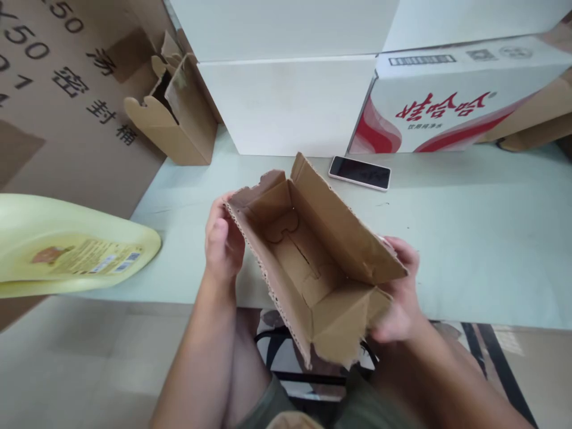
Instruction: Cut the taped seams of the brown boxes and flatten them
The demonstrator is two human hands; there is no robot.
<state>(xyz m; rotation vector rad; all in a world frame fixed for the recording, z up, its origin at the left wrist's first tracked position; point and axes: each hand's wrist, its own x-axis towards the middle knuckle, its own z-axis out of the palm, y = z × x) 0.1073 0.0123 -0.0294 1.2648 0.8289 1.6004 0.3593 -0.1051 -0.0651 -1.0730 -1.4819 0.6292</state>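
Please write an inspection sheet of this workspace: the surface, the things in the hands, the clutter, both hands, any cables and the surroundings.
Surface: pale green table, no spill seen.
Things in hand: open brown cardboard box, torn flap edges, inside empty, locking tabs on its floor, held over the table's near edge.
Clutter: smartphone lying flat, screen dark; second small cardboard box, flaps open, at the back left; yellow plastic jug lying on its side at the left.
Hands: left hand grips the box's left end; right hand holds the right end from below.
Cables: nothing seen.
Surroundings: white cartons and a red-printed carton behind; large printed cardboard sheet at left.
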